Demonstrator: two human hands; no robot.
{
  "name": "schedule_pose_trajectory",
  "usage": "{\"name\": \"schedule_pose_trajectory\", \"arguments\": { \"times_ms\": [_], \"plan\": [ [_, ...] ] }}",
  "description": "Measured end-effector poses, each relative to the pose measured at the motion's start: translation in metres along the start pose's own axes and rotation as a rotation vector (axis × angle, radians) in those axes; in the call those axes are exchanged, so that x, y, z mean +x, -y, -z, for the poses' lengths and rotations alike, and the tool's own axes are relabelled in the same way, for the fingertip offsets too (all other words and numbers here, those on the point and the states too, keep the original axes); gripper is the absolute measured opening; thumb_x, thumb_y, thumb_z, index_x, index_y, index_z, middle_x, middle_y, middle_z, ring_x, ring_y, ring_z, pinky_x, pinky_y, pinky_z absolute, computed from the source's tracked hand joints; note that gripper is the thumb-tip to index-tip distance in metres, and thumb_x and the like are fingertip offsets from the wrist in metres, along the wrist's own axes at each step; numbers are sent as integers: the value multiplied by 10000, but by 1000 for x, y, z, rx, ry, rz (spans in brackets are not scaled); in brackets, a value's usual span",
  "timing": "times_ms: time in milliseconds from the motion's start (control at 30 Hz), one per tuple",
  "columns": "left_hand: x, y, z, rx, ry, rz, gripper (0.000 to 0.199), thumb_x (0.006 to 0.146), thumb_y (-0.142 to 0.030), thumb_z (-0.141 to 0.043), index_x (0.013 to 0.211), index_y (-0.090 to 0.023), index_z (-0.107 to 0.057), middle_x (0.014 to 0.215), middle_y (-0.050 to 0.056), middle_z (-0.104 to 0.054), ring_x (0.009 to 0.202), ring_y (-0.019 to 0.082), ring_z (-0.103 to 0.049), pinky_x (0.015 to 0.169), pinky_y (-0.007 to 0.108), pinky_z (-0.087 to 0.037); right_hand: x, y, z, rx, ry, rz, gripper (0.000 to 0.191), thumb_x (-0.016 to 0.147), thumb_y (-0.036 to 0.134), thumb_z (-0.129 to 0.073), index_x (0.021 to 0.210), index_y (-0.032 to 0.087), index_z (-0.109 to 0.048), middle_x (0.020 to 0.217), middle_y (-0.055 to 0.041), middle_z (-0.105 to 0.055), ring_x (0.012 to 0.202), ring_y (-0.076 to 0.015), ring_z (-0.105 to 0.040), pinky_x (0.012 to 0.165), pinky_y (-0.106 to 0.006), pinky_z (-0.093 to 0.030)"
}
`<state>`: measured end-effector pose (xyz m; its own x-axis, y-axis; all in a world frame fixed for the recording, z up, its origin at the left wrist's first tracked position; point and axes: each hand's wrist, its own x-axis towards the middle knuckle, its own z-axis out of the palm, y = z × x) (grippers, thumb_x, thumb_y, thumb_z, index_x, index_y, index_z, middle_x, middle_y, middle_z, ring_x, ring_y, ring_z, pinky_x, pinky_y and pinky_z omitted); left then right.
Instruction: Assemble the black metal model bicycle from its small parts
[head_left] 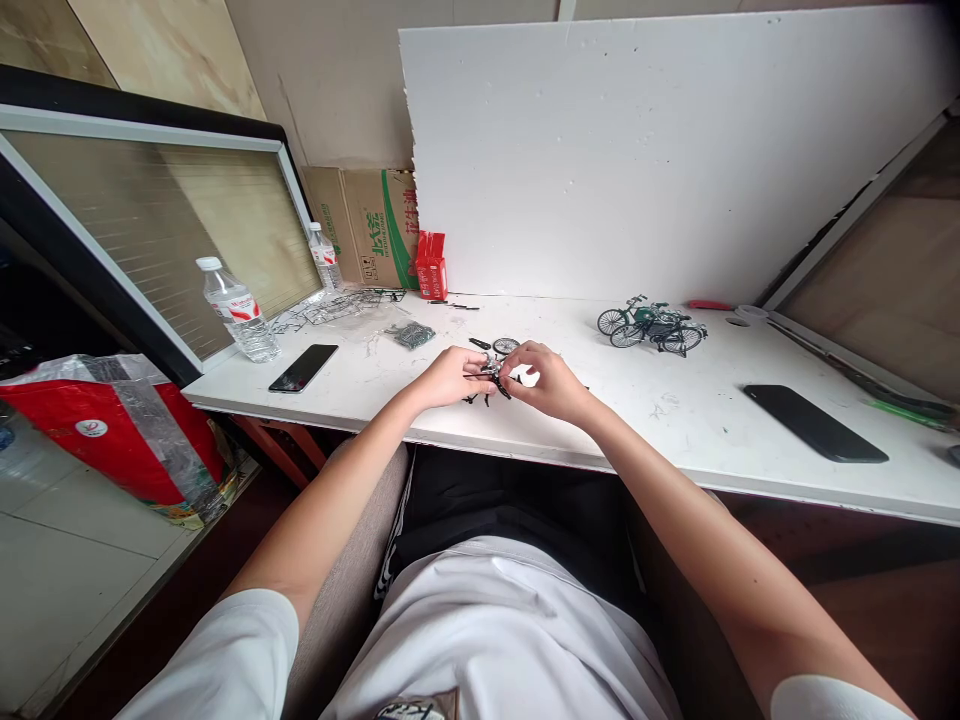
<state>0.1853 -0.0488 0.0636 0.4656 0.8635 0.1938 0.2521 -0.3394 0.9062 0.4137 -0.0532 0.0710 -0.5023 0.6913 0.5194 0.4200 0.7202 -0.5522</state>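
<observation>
At the table's front edge, my left hand (456, 376) is closed, thumb and fingers pinching a partly assembled model bicycle (491, 368) with dark and silvery parts. My right hand (553, 382) meets it from the other side, thumb and forefinger curled into a ring with their tips pressed on the same model. Fingers hide much of it, so its finer parts cannot be made out. Just beyond the fingertips lies a small spoked wheel (506, 345), beside a small black piece (480, 343). Several tiny dark bits show under the hands.
Two model bicycles, one green (621, 318) and one dark (667, 336), stand to the right. A bag of small parts (412, 335), thin part frames (337, 308), a red box (431, 266), water bottles (241, 312) and a phone (304, 368) are left. A black slab (816, 423) lies right.
</observation>
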Motion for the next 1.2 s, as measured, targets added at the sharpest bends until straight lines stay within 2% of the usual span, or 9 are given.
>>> {"name": "schedule_pose_trajectory", "arguments": {
  "times_ms": [100,333,467,567,667,800,967,1200],
  "plan": [
    [0,1,-1,39,5,10,329,715,-361,-883,771,-179,-615,863,61,-757,976,283,-748,842,355,-558,0,-2,-1,-25,20,36,84,864,212,-706,882,225,-787,1023,-77,-763,1041,-263,-689,915,-395,-549],
    [0,0,-1,94,-1,19,358,714,-391,-877,753,-190,-584,813,32,-702,960,282,-729,826,354,-548,0,-6,3,3,85,30,113,900,268,-687,926,235,-792,1052,-79,-769,1046,-263,-692,933,-404,-551],
    [1,3,0,100,-32,6,344,709,-368,-877,754,-188,-587,788,17,-669,902,255,-711,816,348,-538,0,-9,2,4,63,25,142,916,320,-697,968,253,-812,1075,-82,-782,1062,-280,-691,970,-440,-547],
    [1,5,-1,75,-21,4,355,712,-369,-872,742,-193,-565,779,15,-658,893,247,-700,800,339,-531,0,-8,-1,-3,27,29,112,903,318,-721,909,264,-818,1039,-78,-788,1060,-286,-692,995,-455,-534],
    [0,4,-1,69,-15,0,387,719,-374,-866,717,-201,-519,746,1,-626,872,238,-689,774,325,-516,1,-6,-1,-29,-3,69,90,892,296,-733,868,262,-813,1011,-80,-790,1041,-292,-689,1013,-470,-512],
    [-1,1,0,76,-24,-11,369,725,-364,-863,727,-193,-535,749,0,-628,872,233,-694,775,317,-512,1,-4,3,-33,15,118,112,916,300,-709,889,258,-810,1012,-74,-795,1022,-281,-688,1003,-461,-507],
    [-2,-4,-1,58,-13,-7,344,730,-387,-875,765,-181,-602,821,43,-708,949,268,-715,823,346,-543,0,-15,6,143,80,-14,195,918,398,-712,946,232,-811,1041,-69,-797,1009,-259,-715,866,-390,-558],
    [-3,-4,-2,85,-3,-17,330,759,-395,-856,767,-180,-605,844,43,-713,897,232,-703,799,324,-530,0,-34,1,379,124,-200,354,853,541,-799,944,200,-821,1038,-76,-793,1001,-254,-727,911,-386,-566]
  ]
}}
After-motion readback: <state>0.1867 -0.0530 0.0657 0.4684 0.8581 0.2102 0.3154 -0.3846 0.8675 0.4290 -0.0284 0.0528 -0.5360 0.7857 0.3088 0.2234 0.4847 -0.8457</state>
